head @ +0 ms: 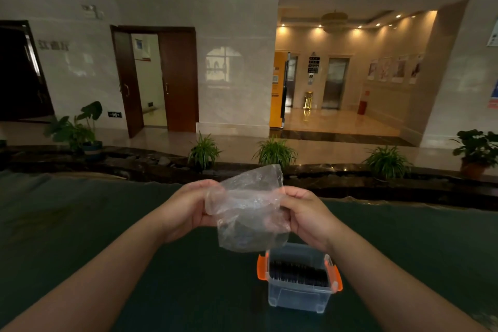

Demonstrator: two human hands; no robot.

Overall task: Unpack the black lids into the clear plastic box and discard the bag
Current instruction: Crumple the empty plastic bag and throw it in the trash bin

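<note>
A clear plastic bag (pixel 248 210) hangs in the air between both hands, above the dark green table. My left hand (pixel 186 210) pinches its left edge and my right hand (pixel 304 213) grips its right edge. A dark rounded shape shows through the lower part of the bag; I cannot tell whether it is a lid. Below the bag and slightly right stands the clear plastic box (pixel 297 296) with orange latches, its top open. Black lids (pixel 297 273) lie packed inside it.
The dark green table (pixel 107 224) spreads wide on both sides of the box. Past its far edge runs a dark stone ledge with potted plants (pixel 275 153). Behind that lie a lobby floor, wooden doors and lifts.
</note>
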